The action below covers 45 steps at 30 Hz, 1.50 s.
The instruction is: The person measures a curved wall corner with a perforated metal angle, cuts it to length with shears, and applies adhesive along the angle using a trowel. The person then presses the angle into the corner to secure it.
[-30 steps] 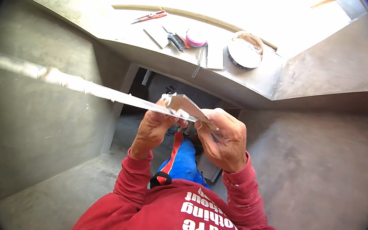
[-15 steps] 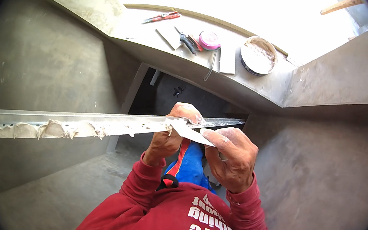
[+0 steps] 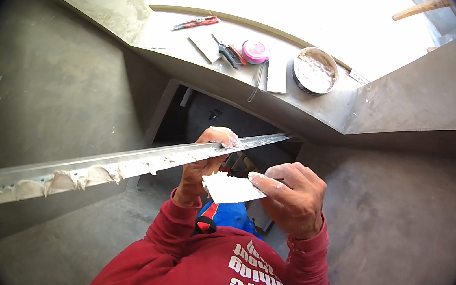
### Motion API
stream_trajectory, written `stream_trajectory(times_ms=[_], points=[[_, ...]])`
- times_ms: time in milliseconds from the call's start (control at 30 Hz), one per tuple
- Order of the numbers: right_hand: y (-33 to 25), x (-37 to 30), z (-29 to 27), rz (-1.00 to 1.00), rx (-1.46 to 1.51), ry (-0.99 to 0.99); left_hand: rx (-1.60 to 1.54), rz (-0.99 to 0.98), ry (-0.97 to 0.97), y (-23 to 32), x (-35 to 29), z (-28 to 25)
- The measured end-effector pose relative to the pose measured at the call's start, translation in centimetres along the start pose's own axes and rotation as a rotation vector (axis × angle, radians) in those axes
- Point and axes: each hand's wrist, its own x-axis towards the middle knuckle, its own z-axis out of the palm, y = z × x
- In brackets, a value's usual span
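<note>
My left hand (image 3: 217,138) is closed around a long perforated metal corner bead (image 3: 175,157), which slants from the lower left up to the right. Dabs of pale filler (image 3: 64,181) sit along the near flange on its left stretch; to the right of my hand the metal looks mostly bare. Between thumb and fingers my right hand (image 3: 295,196) pinches a flat white piece of card or tile (image 3: 231,189). Some filler clings to the piece's upper left edge. A gap separates it from the bead. Whitish residue coats the fingers of both hands.
On the ledge ahead lie a red utility knife (image 3: 197,22), a black-handled tool (image 3: 228,55), a pink round tape (image 3: 255,52), a white strip (image 3: 277,77) and a tub of filler (image 3: 314,71). Grey plastered walls (image 3: 71,72) close in on both sides.
My right hand has drawn the white piece down and away from the bead. The bead's left end has swung lower, and my left hand has shifted slightly left with it.
</note>
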Motion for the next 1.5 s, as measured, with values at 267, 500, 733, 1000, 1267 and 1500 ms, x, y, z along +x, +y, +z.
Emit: stream_trajectory(times_ms=[267, 500, 733, 1000, 1267, 1500], points=[[0.1, -0.3, 0.8, 0.234, 0.115, 0.045, 0.127, -0.058, 0.068, 1.2, 0.0, 0.9], [-0.8, -0.2, 1.9, 0.213, 0.047, 0.125, 0.187, 0.025, 0.083, 0.5, 0.1, 1.2], [-2.1, -0.1, 1.7, 0.24, -0.062, 0.037, 0.435, 0.169, 0.135, -1.0, 0.2, 0.8], [-2.4, 0.1, 0.8, 0.171, -0.162, -0.043, 0.171, 0.062, 0.22, -0.5, -0.1, 1.0], [-0.3, -0.1, -0.6, 0.177, 0.039, -0.054, 0.33, 0.117, 0.224, 0.3, 0.4, 0.6], [-1.0, -0.4, 0.8, 0.399, 0.169, 0.018, 0.365, 0.128, 0.181, 0.9, 0.8, 1.2]])
